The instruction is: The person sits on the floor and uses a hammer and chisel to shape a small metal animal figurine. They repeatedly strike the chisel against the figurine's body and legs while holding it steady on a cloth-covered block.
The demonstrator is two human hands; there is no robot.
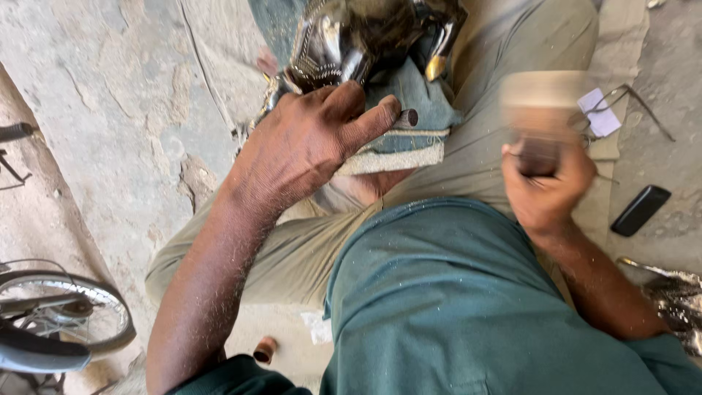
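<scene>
While the wheel (66, 314) sits cut off far left, left hand (307, 143) pinches a punch (406, 117) against shiny metalwork (351, 36), partly out of frame. Right hand (545, 186) grips a blurred mallet (541, 110).

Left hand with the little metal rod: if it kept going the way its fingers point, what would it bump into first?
Probably the blue folded cloth just past the left hand and its small metal punch; the shiny embossed metal piece lies further up. Depth is unclear.

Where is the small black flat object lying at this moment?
In the head view, the black flat object lies on the concrete floor at the person's right, just beyond the right hand.
</scene>
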